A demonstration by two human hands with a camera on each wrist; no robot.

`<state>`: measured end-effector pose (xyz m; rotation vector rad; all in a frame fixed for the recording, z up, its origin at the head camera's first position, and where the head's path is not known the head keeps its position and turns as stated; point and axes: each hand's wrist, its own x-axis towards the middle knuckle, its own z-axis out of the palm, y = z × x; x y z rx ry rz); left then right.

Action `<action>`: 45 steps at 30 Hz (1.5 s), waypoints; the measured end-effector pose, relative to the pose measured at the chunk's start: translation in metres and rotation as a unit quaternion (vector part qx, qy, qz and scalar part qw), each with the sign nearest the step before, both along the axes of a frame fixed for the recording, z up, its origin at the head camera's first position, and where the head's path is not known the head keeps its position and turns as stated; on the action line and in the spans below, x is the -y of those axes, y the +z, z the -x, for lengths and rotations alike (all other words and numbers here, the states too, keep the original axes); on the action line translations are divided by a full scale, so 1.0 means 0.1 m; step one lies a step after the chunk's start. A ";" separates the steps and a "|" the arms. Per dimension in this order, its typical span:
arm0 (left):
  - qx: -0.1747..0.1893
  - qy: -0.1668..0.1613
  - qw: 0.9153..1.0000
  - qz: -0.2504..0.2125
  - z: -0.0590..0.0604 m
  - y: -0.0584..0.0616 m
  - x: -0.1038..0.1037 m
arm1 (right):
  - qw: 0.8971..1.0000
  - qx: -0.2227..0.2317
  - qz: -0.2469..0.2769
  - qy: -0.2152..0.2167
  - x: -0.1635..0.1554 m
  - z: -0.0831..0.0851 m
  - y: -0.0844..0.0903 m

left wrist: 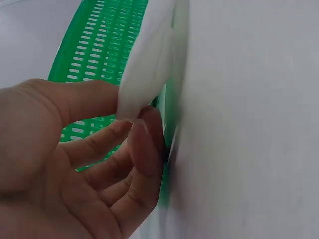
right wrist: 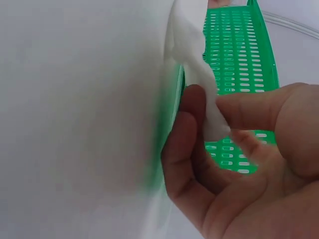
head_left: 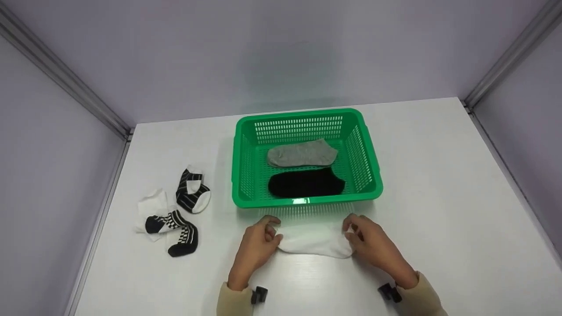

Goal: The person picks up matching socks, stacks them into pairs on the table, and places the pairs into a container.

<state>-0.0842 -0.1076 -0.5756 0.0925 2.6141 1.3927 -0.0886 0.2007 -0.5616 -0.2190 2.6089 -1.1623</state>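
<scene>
Both hands were low on the worktop [head_left: 439, 184], forearms in beige sleeves running in from the near edge and converging on a white sock [head_left: 314, 241]. That sock lay flat and crosswise on the worktop, just in front of the green basket [head_left: 371, 175] and apart from its near wall.

Left hand [head_left: 257, 245]: fingers curled, thumb and fingertips [left wrist: 144, 144] pinching the left end of the white sock. The left wrist view showed that end [left wrist: 147, 74] raised off the surface between thumb and fingers, with the basket wall directly behind.

Right hand [head_left: 373, 243]: fingers likewise curled, thumb pressed against the forefinger [right wrist: 187, 134] with the right end of the sock [right wrist: 199, 74] clamped between them. The right wrist view showed the fabric rising from the pinch, basket wall beyond it.

Inside the basket lay a grey sock [head_left: 303, 153] towards the far wall and a black sock [head_left: 305, 183] towards the near wall, side by side; whether they touched could not be told.

Left of the basket and well apart from the hands, a cluster of small black-and-white patterned socks [head_left: 173, 210] lay on the worktop, some overlapping.
</scene>
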 end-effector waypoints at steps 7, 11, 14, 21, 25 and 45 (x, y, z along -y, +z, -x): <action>-0.030 -0.032 0.998 0.033 0.00 -0.01 -0.01 | 0.999 0.011 -0.035 0.008 -0.02 0.01 -0.02; -0.049 -0.050 0.993 0.091 -0.04 0.02 -0.08 | 0.998 -0.005 -0.059 -0.004 0.02 -0.02 0.01; -0.076 -0.040 0.987 0.137 -0.09 0.10 -0.16 | 0.994 -0.059 -0.090 -0.019 0.08 -0.08 0.07; -0.116 -0.104 0.978 0.142 -0.17 0.26 -0.46 | 0.985 -0.105 -0.135 0.033 0.29 -0.09 0.22; -0.185 -0.148 0.944 0.231 -0.13 0.22 -0.65 | 0.977 -0.124 -0.156 0.074 0.37 -0.04 0.17; -0.017 -0.110 0.977 0.182 -0.12 0.18 -0.53 | 0.982 -0.042 -0.164 0.088 0.28 -0.04 0.08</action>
